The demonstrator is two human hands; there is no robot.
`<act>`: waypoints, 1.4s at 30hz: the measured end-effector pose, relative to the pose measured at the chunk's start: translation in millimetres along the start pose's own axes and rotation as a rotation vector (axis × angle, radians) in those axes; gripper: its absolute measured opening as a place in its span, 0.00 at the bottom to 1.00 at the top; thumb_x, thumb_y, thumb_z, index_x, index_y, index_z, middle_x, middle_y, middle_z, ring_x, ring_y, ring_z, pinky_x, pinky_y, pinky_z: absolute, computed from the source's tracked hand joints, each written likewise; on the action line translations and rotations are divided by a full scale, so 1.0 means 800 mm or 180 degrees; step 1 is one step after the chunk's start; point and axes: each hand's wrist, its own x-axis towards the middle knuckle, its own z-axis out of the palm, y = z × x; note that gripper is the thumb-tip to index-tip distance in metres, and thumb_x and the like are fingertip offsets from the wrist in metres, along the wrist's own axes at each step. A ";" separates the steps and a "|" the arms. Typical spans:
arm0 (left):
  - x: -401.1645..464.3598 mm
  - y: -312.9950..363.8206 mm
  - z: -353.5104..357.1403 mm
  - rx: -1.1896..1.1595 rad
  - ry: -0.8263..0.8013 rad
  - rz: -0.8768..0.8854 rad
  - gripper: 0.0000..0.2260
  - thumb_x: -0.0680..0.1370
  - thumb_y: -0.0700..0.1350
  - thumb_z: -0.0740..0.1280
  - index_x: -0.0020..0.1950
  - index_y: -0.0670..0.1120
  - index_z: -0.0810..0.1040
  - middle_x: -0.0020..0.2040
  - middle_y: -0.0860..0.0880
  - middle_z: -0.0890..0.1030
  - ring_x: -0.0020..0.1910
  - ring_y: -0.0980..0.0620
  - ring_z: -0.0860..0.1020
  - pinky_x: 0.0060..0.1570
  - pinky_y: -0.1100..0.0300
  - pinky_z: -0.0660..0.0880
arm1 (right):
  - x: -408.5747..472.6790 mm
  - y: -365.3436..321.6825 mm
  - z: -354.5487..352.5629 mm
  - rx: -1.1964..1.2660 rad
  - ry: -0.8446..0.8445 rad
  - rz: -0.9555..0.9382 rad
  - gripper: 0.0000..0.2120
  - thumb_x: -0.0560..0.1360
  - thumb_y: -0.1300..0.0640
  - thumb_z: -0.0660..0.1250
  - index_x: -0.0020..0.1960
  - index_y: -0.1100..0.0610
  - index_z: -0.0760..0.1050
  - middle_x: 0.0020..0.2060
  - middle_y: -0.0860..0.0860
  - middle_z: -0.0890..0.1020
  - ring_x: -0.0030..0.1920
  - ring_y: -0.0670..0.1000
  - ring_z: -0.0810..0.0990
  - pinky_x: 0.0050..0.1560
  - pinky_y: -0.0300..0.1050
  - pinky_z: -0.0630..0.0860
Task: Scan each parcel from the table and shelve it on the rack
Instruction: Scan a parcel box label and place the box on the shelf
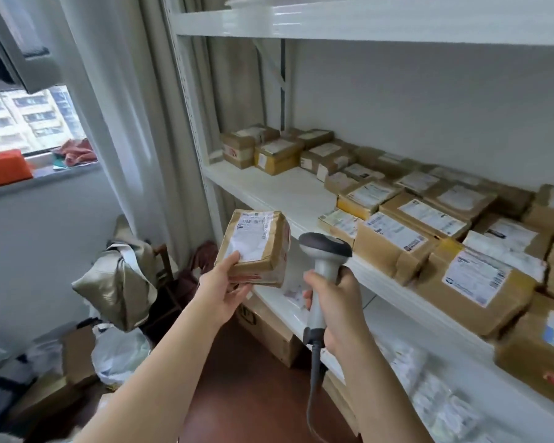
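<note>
My left hand (227,282) pinches the parcel (255,247) by its near corner, held in the air just in front of the rack (279,190). That thin grip could let it tip and drop. My right hand (336,302) wraps the scanner (325,251) (its window faces away). The label print is unreadable, and the desk is out of view.

shelf front (279,190) bare; boxes (406,215) behind.
</note>
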 end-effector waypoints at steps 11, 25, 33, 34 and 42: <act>0.302 0.091 0.133 0.0868 -0.0177 -0.0384 0.25 0.71 0.48 0.76 0.65 0.45 0.73 0.59 0.41 0.79 0.52 0.45 0.81 0.45 0.52 0.82 | 0.235 -0.033 0.079 0.0215 0.0804 -0.0112 0.10 0.75 0.65 0.70 0.55 0.58 0.75 0.37 0.52 0.80 0.29 0.47 0.76 0.29 0.38 0.74; 0.394 0.068 0.272 0.2288 -0.0959 -0.0767 0.19 0.73 0.43 0.75 0.59 0.35 0.75 0.46 0.41 0.78 0.43 0.47 0.78 0.47 0.53 0.81 | 0.338 -0.082 0.081 0.0473 0.1709 -0.0270 0.11 0.75 0.65 0.70 0.55 0.59 0.75 0.39 0.54 0.80 0.30 0.47 0.76 0.27 0.37 0.73; 0.375 0.068 0.284 0.2795 -0.0529 -0.0372 0.33 0.74 0.59 0.70 0.67 0.39 0.64 0.63 0.41 0.72 0.58 0.42 0.76 0.46 0.53 0.80 | 0.308 -0.077 0.078 0.0467 0.1795 -0.0339 0.11 0.74 0.66 0.71 0.55 0.59 0.74 0.39 0.54 0.79 0.30 0.47 0.76 0.30 0.40 0.74; 0.369 0.069 0.287 0.3110 -0.0200 0.0092 0.31 0.77 0.59 0.66 0.69 0.39 0.61 0.65 0.40 0.68 0.62 0.40 0.72 0.55 0.50 0.74 | 0.298 -0.076 0.076 0.0458 0.1843 -0.0363 0.12 0.74 0.66 0.71 0.56 0.59 0.74 0.39 0.54 0.80 0.30 0.46 0.76 0.31 0.40 0.74; 0.216 0.021 0.366 0.2022 -0.1483 0.2429 0.14 0.77 0.34 0.62 0.62 0.37 0.66 0.58 0.45 0.65 0.49 0.52 0.65 0.47 0.67 0.62 | 0.184 -0.082 0.035 0.0606 0.2746 -0.0704 0.11 0.74 0.65 0.71 0.55 0.55 0.75 0.40 0.53 0.82 0.30 0.46 0.77 0.32 0.39 0.74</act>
